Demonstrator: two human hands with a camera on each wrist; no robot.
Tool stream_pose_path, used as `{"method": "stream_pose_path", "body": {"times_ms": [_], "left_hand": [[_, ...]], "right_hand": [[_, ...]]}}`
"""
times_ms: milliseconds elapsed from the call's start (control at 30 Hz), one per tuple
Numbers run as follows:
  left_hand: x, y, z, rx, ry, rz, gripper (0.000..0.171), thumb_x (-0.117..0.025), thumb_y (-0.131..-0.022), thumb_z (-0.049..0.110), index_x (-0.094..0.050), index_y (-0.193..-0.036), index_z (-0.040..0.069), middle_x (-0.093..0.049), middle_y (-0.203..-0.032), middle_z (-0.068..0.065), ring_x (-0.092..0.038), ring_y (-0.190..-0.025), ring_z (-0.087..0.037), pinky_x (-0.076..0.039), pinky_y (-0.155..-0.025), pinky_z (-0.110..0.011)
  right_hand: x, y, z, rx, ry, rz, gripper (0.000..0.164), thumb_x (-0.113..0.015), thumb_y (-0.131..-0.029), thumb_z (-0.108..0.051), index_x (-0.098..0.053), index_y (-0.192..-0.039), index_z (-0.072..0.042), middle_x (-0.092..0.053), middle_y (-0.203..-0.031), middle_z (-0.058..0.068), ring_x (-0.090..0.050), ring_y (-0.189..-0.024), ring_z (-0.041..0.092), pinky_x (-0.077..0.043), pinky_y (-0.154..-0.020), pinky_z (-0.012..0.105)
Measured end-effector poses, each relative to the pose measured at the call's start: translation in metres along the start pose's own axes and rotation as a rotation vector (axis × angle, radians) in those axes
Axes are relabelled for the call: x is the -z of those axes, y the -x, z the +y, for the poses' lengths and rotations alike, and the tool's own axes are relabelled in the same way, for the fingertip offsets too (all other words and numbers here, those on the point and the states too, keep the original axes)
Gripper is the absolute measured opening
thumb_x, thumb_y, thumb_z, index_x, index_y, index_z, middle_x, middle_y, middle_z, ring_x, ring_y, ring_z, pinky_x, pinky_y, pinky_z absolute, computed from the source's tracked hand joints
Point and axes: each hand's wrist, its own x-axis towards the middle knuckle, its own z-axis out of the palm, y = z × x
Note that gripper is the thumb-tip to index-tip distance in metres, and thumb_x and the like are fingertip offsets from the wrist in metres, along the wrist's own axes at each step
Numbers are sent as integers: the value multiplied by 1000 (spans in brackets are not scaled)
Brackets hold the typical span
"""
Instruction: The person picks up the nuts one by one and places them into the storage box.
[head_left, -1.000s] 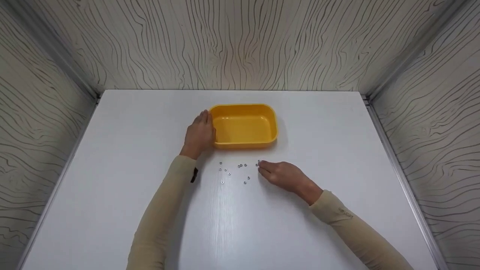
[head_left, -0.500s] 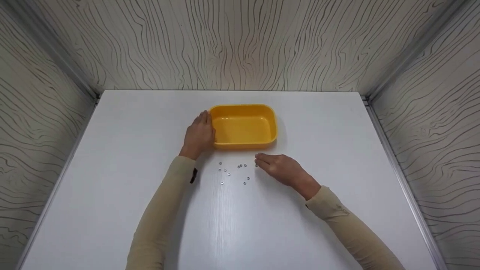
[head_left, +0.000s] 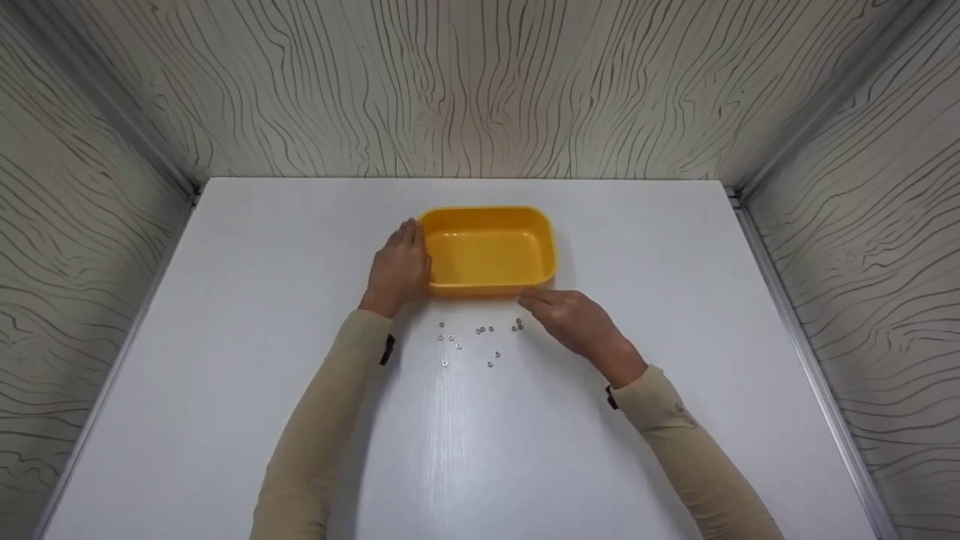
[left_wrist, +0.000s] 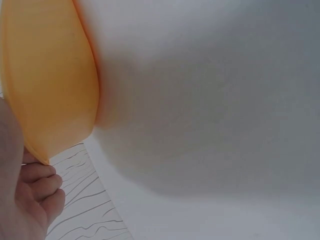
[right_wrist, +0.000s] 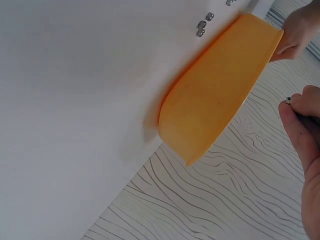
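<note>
From my remote post I have the yellow bin (head_left: 486, 255) nearer the counter's (head_left: 660, 255) back edge, about midway between its side edges. The left hand (head_left: 397, 268) holds the bin's left end; its grip is closed round the rim, though its thumb is hard to make out in the left wrist view. The right hand (head_left: 574, 319) is just beside the bin's front right corner, grip narrow, pinching one small metal piece (right_wrist: 288, 100) between thumb and fingertip (a mere speck from my head view, plainer at the right wrist). Loose metal pieces (head_left: 491, 328) lie scattered in front of the bin, some beneath the right hand as I see it; too small there to read their shape. The right wrist view cuts that group off at its top. Counter's front edge: out of frame.
</note>
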Motion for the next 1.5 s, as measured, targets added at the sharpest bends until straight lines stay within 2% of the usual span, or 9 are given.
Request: {"method": "stream_pose_path", "body": {"times_ms": [100, 233, 567, 700, 867, 1067, 1167, 1300, 1500], "left_hand": [[2, 0, 0, 3, -12, -5, 60, -37, -112, 25, -28, -163, -7, -35, -169, -25, -43, -154, -38, -44, -123, -50], [4, -1, 1, 5, -25, -12, 60, -35, -113, 25, -28, -163, -7, -35, -168, -25, -43, -155, -38, -42, -124, -49], [1, 2, 0, 23, 11, -30, 62, -39, -113, 26, -25, -164, -5, -32, -170, -23, -41, -156, -38, -42, -125, -49], [-2, 3, 2, 30, 16, -33, 61, -39, -113, 27, -25, -164, -4, -32, -171, -22, -40, -156, -37, -40, -126, -49], [0, 0, 4, 5, 28, -8, 61, -39, -113, 26, -26, -163, -5, -34, -169, -24, -42, -155, -37, -42, -125, -49], [0, 2, 1, -4, 40, 50, 60, -43, -111, 24, -32, -160, -7, -39, -167, -25, -46, -152, -38, -47, -121, -49], [0, 3, 1, -10, 52, 54, 59, -42, -110, 24, -34, -160, -8, -39, -166, -26, -46, -152, -39, -48, -120, -50], [0, 4, 1, 3, 56, 34, 60, -42, -111, 25, -32, -161, -7, -37, -168, -25, -44, -153, -38, -45, -122, -50], [-1, 3, 0, 7, 83, 54, 59, -42, -112, 23, -31, -161, -6, -39, -167, -24, -46, -152, -39, -43, -123, -50]], "right_hand": [[3, -2, 3, -43, 2, 44, 31, -84, -82, 4, -74, -110, -3, -82, -110, 8, -81, -96, 20, -66, -78, 28], [6, -5, 6, -101, -31, 53, 31, -84, -82, 5, -75, -110, -4, -82, -112, 8, -81, -97, 21, -66, -78, 28], [11, -15, 17, -199, -184, 95, 34, -81, -84, 8, -78, -117, -1, -81, -111, 13, -80, -101, 26, -66, -81, 32], [11, -17, 20, -266, -232, 93, 32, -76, -88, 9, -78, -118, -2, -81, -113, 13, -80, -104, 27, -66, -84, 33], [10, -20, 25, -357, -318, 102, 31, -75, -90, 9, -78, -118, -2, -80, -115, 14, -79, -107, 28, -66, -87, 35], [6, -31, 31, -543, -481, 131, 24, -74, -93, 3, -80, -116, -3, -82, -111, 14, -80, -92, 24, -67, -82, 34], [5, -36, 33, -651, -541, 138, 22, -74, -94, 0, -80, -115, -3, -82, -108, 13, -79, -86, 23, -67, -80, 30], [3, -43, 37, -757, -616, 112, 20, -75, -95, -4, -81, -114, -5, -82, -109, 12, -80, -94, 23, -66, -83, 25], [-4, -54, 47, -905, -741, 78, 19, -76, -96, -10, -82, -113, -8, -82, -112, 10, -79, -103, 22, -65, -88, 24]]}}
